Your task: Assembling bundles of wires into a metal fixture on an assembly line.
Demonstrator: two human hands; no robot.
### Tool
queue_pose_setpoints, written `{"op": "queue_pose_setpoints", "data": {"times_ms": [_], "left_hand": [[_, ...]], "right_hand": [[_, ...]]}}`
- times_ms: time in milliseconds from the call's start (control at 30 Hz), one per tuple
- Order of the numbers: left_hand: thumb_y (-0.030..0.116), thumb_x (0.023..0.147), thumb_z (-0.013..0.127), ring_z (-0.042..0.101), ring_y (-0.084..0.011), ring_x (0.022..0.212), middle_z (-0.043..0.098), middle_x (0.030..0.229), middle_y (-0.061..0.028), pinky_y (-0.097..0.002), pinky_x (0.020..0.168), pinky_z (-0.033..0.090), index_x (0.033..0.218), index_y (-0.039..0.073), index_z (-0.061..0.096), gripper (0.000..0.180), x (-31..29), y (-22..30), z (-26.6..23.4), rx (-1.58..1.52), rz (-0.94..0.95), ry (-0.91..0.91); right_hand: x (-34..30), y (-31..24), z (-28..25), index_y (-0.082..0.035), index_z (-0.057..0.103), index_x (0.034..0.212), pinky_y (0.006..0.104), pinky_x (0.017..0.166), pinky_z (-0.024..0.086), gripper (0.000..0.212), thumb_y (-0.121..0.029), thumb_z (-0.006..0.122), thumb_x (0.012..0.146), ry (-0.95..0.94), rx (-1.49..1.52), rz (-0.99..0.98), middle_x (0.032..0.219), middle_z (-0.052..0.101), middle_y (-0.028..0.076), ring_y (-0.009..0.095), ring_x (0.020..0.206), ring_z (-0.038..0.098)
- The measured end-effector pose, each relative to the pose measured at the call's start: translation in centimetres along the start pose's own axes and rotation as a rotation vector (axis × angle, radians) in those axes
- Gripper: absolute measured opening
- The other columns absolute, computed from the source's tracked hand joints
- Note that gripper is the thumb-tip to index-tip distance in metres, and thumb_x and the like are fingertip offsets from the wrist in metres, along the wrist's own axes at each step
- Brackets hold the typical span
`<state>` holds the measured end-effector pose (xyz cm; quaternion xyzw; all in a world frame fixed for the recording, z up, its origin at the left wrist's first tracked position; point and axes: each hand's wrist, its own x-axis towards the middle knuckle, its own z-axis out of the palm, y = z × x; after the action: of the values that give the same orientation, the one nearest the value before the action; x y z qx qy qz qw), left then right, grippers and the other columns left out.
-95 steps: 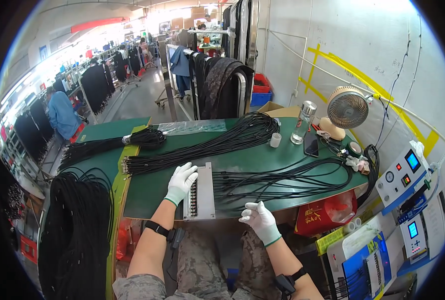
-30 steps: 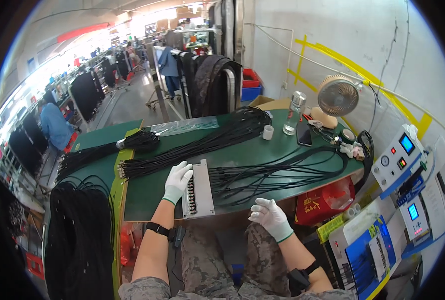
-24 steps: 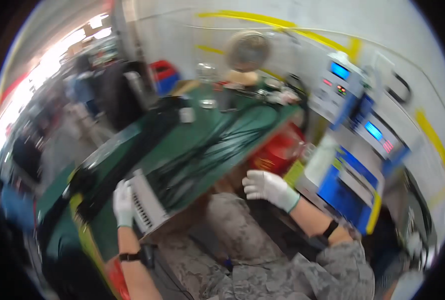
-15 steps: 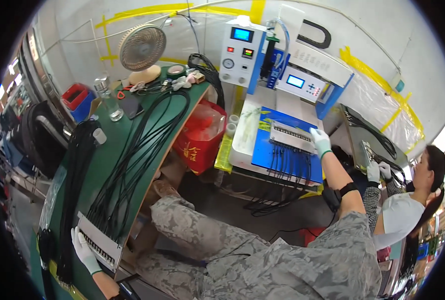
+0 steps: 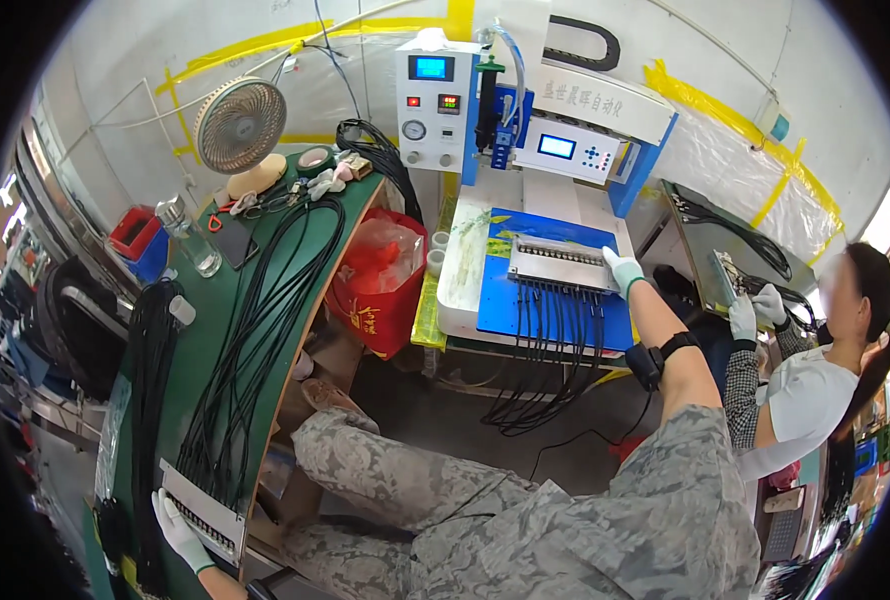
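Note:
My left hand (image 5: 179,530), in a white glove, grips the left edge of a silvery metal cable fixture (image 5: 197,492) on the green table. A row of small connectors runs along that fixture, and black cables (image 5: 255,330) fan away from it up the table. Out to the right, my gloved right hand (image 5: 622,270) has its fingers closed on the right end of a second cable fixture (image 5: 562,266). This one lies on the blue plate (image 5: 495,300) of a benchtop machine, its black cables (image 5: 545,385) hanging over the front edge. The thumbs are partly hidden.
Beyond the blue plate stands the machine's dispensing head (image 5: 505,120) and control box (image 5: 431,110). A red bag (image 5: 375,320) sits between table and machine. On the green table (image 5: 215,320) are a fan (image 5: 240,125), a glass bottle (image 5: 193,240) and a phone (image 5: 235,240). A co-worker (image 5: 800,400) works at right.
The view has shifted, so the machine and table sit further left. Both hands remain at their fixtures, and the right-hand fixture lies a little straighter on the blue plate.

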<state>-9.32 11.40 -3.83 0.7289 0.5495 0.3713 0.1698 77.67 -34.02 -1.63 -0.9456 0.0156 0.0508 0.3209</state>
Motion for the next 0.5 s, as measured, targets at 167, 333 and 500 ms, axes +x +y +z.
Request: {"op": "queue_pose_setpoints", "data": {"times_ms": [167, 333, 500], "left_hand": [[0.025, 0.104, 0.042, 0.046, -0.0266, 0.131, 0.048, 0.142, -0.0199, -0.0349, 0.112, 0.031, 0.134, -0.005, 0.051, 0.043, -0.4, 2.8, -1.2, -0.074, -0.062, 0.144], [0.023, 0.103, 0.043, 0.043, -0.0269, 0.133, 0.046, 0.144, -0.0202, -0.0364, 0.112, 0.032, 0.137, -0.007, 0.046, 0.046, -2.5, 19.0, 1.6, -0.350, 0.039, 0.168], [0.027, 0.090, 0.063, 0.031, -0.0290, 0.142, 0.032, 0.153, -0.0186, -0.0400, 0.117, 0.021, 0.148, -0.004, 0.030, 0.074, -7.8, 28.5, 9.3, -0.726, 0.212, -0.419]], "right_hand": [[-3.2, -1.4, 1.3, 0.001, 0.065, 0.109, 0.0422, 0.082, 0.049, 0.065, -0.059, 0.061, 0.085, 0.138, 0.040, -0.144, 0.105, 0.068, 0.022, 0.035, 0.093, 0.065], [-13.1, -6.9, -3.1, 0.000, 0.063, 0.098, 0.0355, 0.074, 0.048, 0.042, -0.041, 0.066, 0.088, 0.289, 0.310, -0.619, 0.088, 0.065, 0.016, 0.030, 0.079, 0.063], [-23.1, -12.4, -3.1, -0.002, 0.060, 0.084, 0.0355, 0.061, 0.046, 0.031, -0.020, 0.080, 0.069, 0.162, 0.317, -1.268, 0.073, 0.054, 0.011, 0.026, 0.067, 0.056]]}}
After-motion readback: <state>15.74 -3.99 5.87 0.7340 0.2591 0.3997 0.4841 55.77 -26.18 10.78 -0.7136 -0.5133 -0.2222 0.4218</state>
